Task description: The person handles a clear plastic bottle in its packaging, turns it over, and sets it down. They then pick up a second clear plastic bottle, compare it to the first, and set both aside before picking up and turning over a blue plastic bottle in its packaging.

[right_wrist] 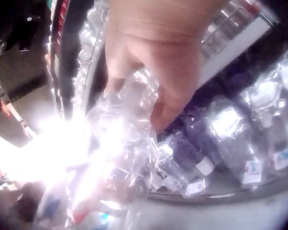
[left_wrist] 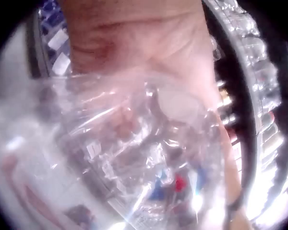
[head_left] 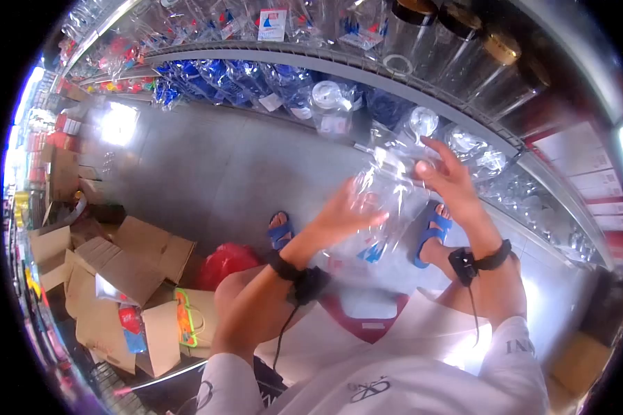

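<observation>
A clear container in a crinkled plastic bag (head_left: pixel 394 187) is held up between both hands over the floor. Blue and red print shows through the plastic low on it, in the left wrist view too. My left hand (head_left: pixel 342 216) grips its side, the fingers partly covered by the shiny film. At the upper end, my right hand (head_left: pixel 453 180) holds the bag between thumb and fingers. The right wrist view shows that hand (right_wrist: pixel 156 62) curled over the bunched top of the wrapped container (right_wrist: pixel 120 139). Glare blurs the container's exact shape.
A curved shelf (head_left: pixel 325 62) holds several bagged clear containers and blue packs (head_left: pixel 214 79). Jars with dark and gold lids (head_left: pixel 502 48) stand on its upper level. Opened cardboard boxes (head_left: pixel 131 256) and a red bag (head_left: pixel 228 266) lie at the left on the grey floor (head_left: pixel 208 159).
</observation>
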{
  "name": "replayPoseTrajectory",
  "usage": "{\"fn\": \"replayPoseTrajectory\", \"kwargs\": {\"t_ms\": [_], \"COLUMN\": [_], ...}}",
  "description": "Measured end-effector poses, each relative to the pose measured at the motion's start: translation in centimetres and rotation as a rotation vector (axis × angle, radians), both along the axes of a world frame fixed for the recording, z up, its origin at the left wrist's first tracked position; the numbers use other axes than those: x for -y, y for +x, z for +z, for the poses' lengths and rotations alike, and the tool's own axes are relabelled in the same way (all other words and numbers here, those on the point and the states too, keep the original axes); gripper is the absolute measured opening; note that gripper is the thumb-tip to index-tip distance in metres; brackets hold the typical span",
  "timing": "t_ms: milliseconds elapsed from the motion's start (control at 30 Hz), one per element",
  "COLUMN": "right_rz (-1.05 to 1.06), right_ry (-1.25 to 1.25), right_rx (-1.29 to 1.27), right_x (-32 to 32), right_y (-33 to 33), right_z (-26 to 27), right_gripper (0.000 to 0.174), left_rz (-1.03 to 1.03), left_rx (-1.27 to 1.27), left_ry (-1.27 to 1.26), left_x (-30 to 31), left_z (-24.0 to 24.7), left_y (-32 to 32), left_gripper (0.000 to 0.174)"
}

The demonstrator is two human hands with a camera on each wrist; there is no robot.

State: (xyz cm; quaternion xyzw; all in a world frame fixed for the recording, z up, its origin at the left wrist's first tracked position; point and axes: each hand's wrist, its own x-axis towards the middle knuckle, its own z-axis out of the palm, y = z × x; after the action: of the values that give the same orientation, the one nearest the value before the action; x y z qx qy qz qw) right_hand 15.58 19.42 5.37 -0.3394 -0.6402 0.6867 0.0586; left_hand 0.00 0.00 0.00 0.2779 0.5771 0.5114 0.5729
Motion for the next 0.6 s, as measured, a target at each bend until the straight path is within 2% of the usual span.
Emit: {"fn": "replayPoseTrajectory", "kwargs": {"t_ms": [67, 100, 167, 200, 300, 467, 600], "right_rz": [-0.094, -0.069, -0.041, -0.007, 0.087, 0.169, 0.175], "right_ry": [-0.125, -0.033, 0.023, -0.002, -0.048, -0.156, -0.180], "right_rx": [-0.126, -0.186, -0.128, -0.093, -0.056, -0.053, -0.087], "right_x": [1.1, -2.0, -1.2, -0.8, -0.1, 1.3, 2.1], "right_y": [0.9, 0.0, 1.0, 1.6, 2.4, 2.7, 2.2], "right_z": [-0.2, -1.7, -1.1, -1.1, -1.2, -0.8, -1.1], "right_gripper": [0.073, 0.071, 0.066, 0.067, 0.068, 0.064, 0.062], "left_rz": [0.106, 0.145, 0.228, 0.263, 0.394, 0.341, 0.372], "left_rx": [0.220, 0.256, 0.493, 0.515, 0.558, 0.585, 0.554], "left_ry": [-0.124, -0.042, -0.022, 0.040, 0.048, 0.128, 0.122], "left_x": [1.0, -2.6, -2.9, -2.9, -3.4, -3.4, -3.4], "left_z": [1.1, -0.7, -1.5, -1.0, 1.0, 2.1, 0.3], "left_y": [0.7, -0.8, -0.6, -0.2, -0.5, -0.5, -0.5], "left_gripper": [0.073, 0.072, 0.069, 0.070, 0.057, 0.055, 0.053]}}
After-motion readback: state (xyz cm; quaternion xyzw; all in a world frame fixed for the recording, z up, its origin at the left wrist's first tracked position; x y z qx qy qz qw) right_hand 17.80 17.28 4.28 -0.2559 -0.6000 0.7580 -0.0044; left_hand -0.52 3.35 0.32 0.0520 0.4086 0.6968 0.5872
